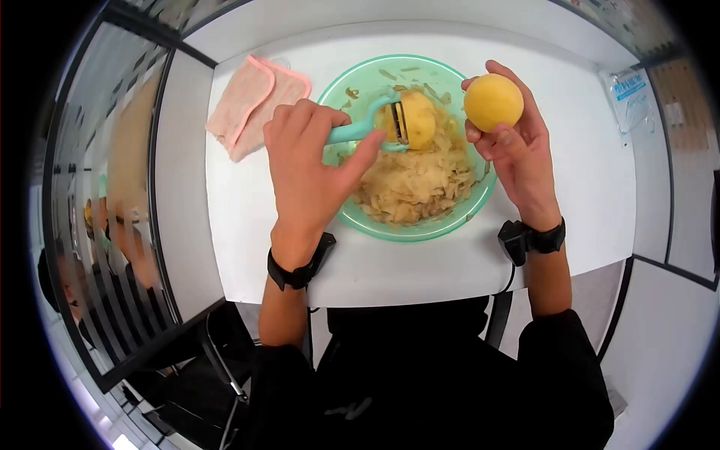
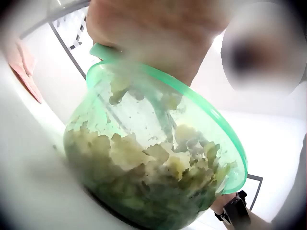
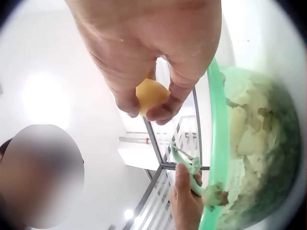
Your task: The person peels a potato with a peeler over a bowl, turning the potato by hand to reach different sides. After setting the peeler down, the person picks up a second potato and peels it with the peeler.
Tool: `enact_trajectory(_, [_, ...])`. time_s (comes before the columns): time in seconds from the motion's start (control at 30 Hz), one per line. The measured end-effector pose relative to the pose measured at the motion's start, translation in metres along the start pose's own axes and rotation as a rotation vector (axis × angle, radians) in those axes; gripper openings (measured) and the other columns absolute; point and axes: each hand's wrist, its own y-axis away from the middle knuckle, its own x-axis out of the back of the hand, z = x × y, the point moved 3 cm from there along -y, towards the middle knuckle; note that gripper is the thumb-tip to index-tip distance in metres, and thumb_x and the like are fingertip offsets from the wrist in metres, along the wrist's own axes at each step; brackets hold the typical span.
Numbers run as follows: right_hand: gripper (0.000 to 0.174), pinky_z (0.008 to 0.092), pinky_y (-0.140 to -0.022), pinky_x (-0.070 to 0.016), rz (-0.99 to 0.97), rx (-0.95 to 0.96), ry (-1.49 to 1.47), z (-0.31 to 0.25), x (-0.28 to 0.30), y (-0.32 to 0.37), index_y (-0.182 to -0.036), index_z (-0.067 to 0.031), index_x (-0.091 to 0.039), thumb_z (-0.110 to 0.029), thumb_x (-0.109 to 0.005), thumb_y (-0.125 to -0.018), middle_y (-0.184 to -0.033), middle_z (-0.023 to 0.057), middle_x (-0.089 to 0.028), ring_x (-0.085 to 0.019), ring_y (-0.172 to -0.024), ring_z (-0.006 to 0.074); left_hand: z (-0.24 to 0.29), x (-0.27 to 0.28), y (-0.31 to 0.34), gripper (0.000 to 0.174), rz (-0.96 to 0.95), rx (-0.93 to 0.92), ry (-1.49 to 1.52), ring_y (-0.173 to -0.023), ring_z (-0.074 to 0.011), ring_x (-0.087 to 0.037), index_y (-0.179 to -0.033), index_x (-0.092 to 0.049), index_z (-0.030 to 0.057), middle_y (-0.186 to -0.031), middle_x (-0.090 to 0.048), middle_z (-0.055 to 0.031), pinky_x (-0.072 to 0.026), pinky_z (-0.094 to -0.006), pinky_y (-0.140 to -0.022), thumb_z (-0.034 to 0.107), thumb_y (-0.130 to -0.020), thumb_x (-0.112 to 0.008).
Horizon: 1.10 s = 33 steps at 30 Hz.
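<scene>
My left hand (image 1: 304, 161) grips the handle of a mint-green peeler (image 1: 352, 133), holding its blade over the bowl. Behind the blade in the head view lies a peeled, yellow potato (image 1: 420, 120), partly covered by the peeler. Fingers and thumb of my right hand (image 1: 529, 161) hold another potato (image 1: 493, 103), smooth and round with its skin off, above the bowl's right rim. The translucent green bowl (image 1: 409, 237) contains a thick heap of peelings (image 1: 416, 184). In the right wrist view the held potato (image 3: 152, 97) sits between the fingertips, and the peeler (image 3: 184, 160) is below.
A folded pink cloth (image 1: 251, 105) lies at the left back of the white table (image 1: 570, 217). Near the right wall rests a clear plastic packet with blue print (image 1: 630, 90). Low white walls border the table, and a black chair (image 1: 195, 405) stands at lower left.
</scene>
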Motion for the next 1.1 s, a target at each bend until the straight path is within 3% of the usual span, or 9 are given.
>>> enact_trajectory(0.03, [0.074, 0.0208, -0.065, -0.0464, 0.011, 0.004, 0.061, 0.000, 0.001, 0.002, -0.154, -0.0028, -0.040, -0.024, -0.075, -0.092, -0.132, 0.0133, -0.061, -0.061, -0.087, 0.0144, 0.000, 0.000, 0.000, 0.031, -0.001, -0.001, 0.015, -0.085, -0.0251, -0.050, -0.085, -0.064, 0.0071, -0.086, -0.058, -0.0031, -0.0376, -0.0381, -0.081, 0.027, -0.075, -0.085])
enact_trajectory(0.13, [0.066, 0.0255, -0.065, -0.0524, 0.004, 0.007, 0.058, -0.001, 0.004, 0.010, -0.149, -0.0004, -0.047, -0.001, -0.073, -0.089, -0.120, 0.0100, -0.063, -0.068, -0.085, 0.0151, 0.000, -0.001, 0.001, 0.028, -0.024, -0.004, 0.052, -0.084, -0.0256, -0.050, -0.085, -0.064, 0.0072, -0.085, -0.058, -0.0036, -0.0375, -0.0376, -0.080, 0.024, -0.077, -0.084])
enact_trajectory(0.23, [0.066, 0.0232, -0.064, -0.0535, 0.055, 0.007, 0.111, -0.005, -0.001, 0.017, -0.147, -0.0003, -0.050, -0.003, -0.077, -0.087, -0.123, 0.0096, -0.062, -0.068, -0.088, 0.0138, 0.003, 0.000, 0.003, 0.023, -0.057, 0.029, 0.110, -0.084, -0.0259, -0.049, -0.086, -0.062, 0.0074, -0.084, -0.057, -0.0042, -0.0377, -0.0373, -0.079, 0.020, -0.080, -0.081])
enact_trajectory(0.43, [0.060, 0.0240, -0.071, -0.0589, 0.001, 0.348, 0.533, 0.002, -0.005, 0.016, -0.134, -0.0068, -0.065, -0.007, -0.084, -0.078, -0.112, 0.0064, -0.056, -0.067, -0.091, 0.0144, 0.005, -0.006, 0.008, 0.029, -0.098, 0.164, 0.219, -0.084, -0.0250, -0.048, -0.096, -0.058, 0.0066, -0.088, -0.055, -0.0044, -0.0395, -0.0369, -0.079, 0.021, -0.083, -0.080])
enact_trajectory(0.6, [0.056, 0.0315, -0.085, -0.0638, 0.051, 0.402, 0.614, 0.001, -0.008, 0.016, -0.129, -0.0076, -0.067, -0.005, -0.083, -0.075, -0.114, 0.0094, -0.055, -0.066, -0.102, 0.0210, 0.005, -0.008, 0.011, 0.036, -0.108, 0.206, 0.254, -0.088, -0.0236, -0.048, -0.101, -0.058, 0.0065, -0.094, -0.053, -0.0041, -0.0413, -0.0357, -0.079, 0.021, -0.081, -0.084])
enact_trajectory(0.73, [0.064, 0.0295, -0.093, -0.0567, 0.007, 0.308, 0.515, 0.006, -0.004, 0.016, -0.134, -0.0013, -0.058, 0.004, -0.080, -0.074, -0.130, 0.0102, -0.053, -0.065, -0.112, 0.0189, 0.004, -0.008, 0.011, 0.036, -0.130, 0.202, 0.241, -0.088, -0.0232, -0.048, -0.101, -0.058, 0.0068, -0.093, -0.054, -0.0040, -0.0409, -0.0353, -0.079, 0.021, -0.081, -0.084])
enact_trajectory(0.93, [0.057, 0.0308, -0.085, -0.0596, 0.030, 0.388, 0.621, 0.004, -0.008, 0.016, -0.130, -0.0069, -0.064, -0.005, -0.081, -0.075, -0.122, 0.0112, -0.063, -0.067, -0.105, 0.0228, 0.003, -0.009, 0.010, 0.034, -0.141, 0.190, 0.263, -0.085, -0.0232, -0.049, -0.098, -0.059, 0.0067, -0.091, -0.054, -0.0037, -0.0410, -0.0348, -0.078, 0.022, -0.081, -0.084])
enact_trajectory(1.07, [0.069, 0.0351, -0.104, -0.0515, -0.059, 0.291, 0.618, 0.003, -0.005, 0.016, -0.139, -0.0011, -0.056, 0.004, -0.077, -0.074, -0.133, 0.0142, -0.062, -0.062, -0.122, 0.0229, 0.003, -0.009, 0.011, 0.034, -0.109, 0.185, 0.280, -0.085, -0.0234, -0.050, -0.097, -0.059, 0.0070, -0.089, -0.055, -0.0037, -0.0413, -0.0351, -0.078, 0.022, -0.080, -0.084])
enact_trajectory(1.1, [0.067, 0.0321, -0.096, -0.0525, -0.018, 0.298, 0.580, 0.004, -0.005, 0.016, -0.138, -0.0028, -0.058, 0.000, -0.079, -0.074, -0.127, 0.0127, -0.064, -0.064, -0.114, 0.0207, 0.003, -0.010, 0.010, 0.034, -0.117, 0.176, 0.278, -0.085, -0.0235, -0.050, -0.097, -0.059, 0.0072, -0.089, -0.055, -0.0036, -0.0414, -0.0352, -0.078, 0.021, -0.080, -0.085])
